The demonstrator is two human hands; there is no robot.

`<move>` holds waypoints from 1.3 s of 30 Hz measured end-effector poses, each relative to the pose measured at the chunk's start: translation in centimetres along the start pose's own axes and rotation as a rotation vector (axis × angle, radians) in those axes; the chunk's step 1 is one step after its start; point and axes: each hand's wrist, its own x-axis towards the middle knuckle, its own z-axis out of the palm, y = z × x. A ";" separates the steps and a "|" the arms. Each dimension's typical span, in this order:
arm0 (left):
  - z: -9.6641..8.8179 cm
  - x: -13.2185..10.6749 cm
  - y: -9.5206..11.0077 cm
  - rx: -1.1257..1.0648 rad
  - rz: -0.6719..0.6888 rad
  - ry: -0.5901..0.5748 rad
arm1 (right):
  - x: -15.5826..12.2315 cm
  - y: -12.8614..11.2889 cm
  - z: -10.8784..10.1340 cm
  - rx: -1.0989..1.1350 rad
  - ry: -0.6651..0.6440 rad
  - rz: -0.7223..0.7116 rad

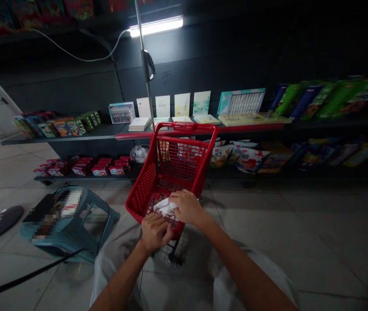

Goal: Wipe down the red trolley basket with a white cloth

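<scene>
A small red plastic shopping cart [142, 190] stands upright in front of me, its handle toward the shelves. My left hand [155, 231] is closed over the near rim of its basket, fingers curled over the edge. My right hand [186, 206] grips a crumpled white cloth [166, 207] at the near right side of the basket. Part of the cloth hangs over the grid inside. Whether it is fabric or paper I cannot tell. The fingertips of my right hand are partly hidden by the cloth.
A blue-grey plastic stool [89, 233] with blurred items on top stands left of the cart. Behind the cart, dark shelves [96, 131] hold books, boxes and snack bags [250, 160]. A thin metal pole [148, 93] rises behind it. A black strap [31, 274] crosses the lower left.
</scene>
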 end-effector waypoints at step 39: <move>-1.3 -0.2 -6.2 -0.219 -0.314 -0.108 | 0.2 4.0 0.3 0.029 0.296 -0.022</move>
